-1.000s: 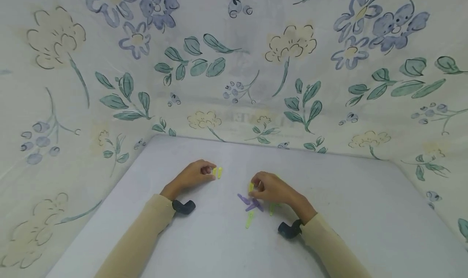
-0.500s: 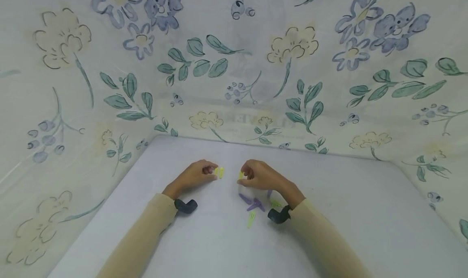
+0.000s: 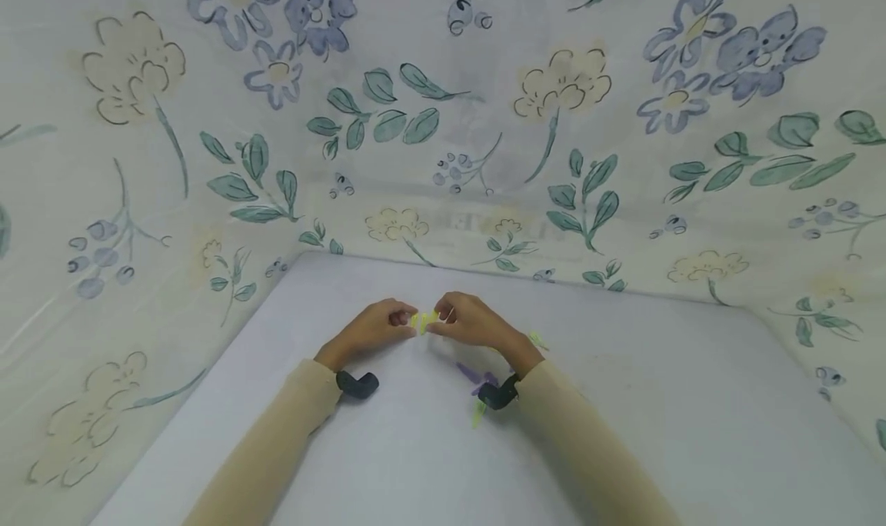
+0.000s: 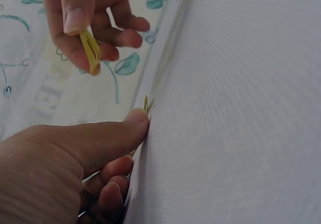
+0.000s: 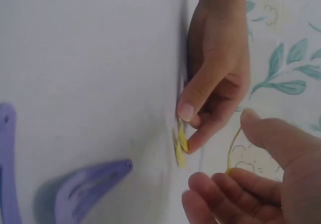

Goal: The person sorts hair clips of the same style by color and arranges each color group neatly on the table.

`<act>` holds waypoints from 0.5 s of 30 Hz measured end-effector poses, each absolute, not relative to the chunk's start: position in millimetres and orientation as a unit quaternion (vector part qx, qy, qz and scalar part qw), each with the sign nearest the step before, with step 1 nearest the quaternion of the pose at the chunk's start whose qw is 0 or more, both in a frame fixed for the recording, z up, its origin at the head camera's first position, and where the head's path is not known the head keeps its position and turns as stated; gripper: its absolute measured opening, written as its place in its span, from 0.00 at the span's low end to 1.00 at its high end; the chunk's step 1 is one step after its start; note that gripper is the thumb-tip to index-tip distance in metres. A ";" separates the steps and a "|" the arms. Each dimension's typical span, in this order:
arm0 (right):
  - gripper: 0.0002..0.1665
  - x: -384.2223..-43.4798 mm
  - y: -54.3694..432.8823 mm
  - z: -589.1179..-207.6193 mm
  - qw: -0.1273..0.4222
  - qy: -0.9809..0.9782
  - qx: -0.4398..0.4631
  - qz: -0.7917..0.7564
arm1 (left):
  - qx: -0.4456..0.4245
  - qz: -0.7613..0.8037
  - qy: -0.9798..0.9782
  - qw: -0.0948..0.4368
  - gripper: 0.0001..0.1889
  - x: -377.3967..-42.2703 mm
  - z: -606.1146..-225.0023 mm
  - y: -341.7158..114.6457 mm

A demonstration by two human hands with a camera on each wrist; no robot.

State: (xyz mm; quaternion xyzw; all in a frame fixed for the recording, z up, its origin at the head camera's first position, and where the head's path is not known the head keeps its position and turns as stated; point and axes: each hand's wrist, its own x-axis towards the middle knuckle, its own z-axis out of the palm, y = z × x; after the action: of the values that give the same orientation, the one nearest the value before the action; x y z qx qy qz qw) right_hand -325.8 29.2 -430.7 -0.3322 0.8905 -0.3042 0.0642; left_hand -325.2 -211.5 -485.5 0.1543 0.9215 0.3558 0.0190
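My left hand (image 3: pixel 367 331) rests on the white table and pinches a yellow snap hair clip (image 5: pixel 183 137) between thumb and forefinger. Right beside those fingertips lies a second yellow hair clip (image 3: pixel 424 324). My right hand (image 3: pixel 476 326) is close by on the right, thumb and forefinger gripping another yellow hair clip (image 4: pixel 90 51) by its ends. In the left wrist view this clip is held above the table, apart from the left hand. Purple hair clips (image 5: pixel 90 189) lie below the right hand, partly hidden by its wrist strap in the head view.
A yellow-green hair clip (image 3: pixel 479 414) lies nearer the front, and another (image 3: pixel 537 341) shows beyond the right wrist. The white table (image 3: pixel 388 449) meets a flower-patterned sheet (image 3: pixel 471 141) at the back and sides. Each wrist wears a dark strap (image 3: pixel 358 385).
My right hand has carried its yellow hair clip from the purple pile leftward to just beside the left hand. The left hand keeps its place at the yellow clips.
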 end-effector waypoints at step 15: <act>0.23 -341.0 19.0 -450.3 0.061 0.911 -0.308 -0.268 | 0.138 0.354 0.925 0.027 0.23 -326.9 -484.1 -209.7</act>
State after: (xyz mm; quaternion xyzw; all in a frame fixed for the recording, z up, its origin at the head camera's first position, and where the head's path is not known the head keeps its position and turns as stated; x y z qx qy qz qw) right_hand -341.0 19.0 -450.3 -0.3075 0.9109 -0.2682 0.0607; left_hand -326.9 -209.7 -484.1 0.1378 0.9246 0.3540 0.0270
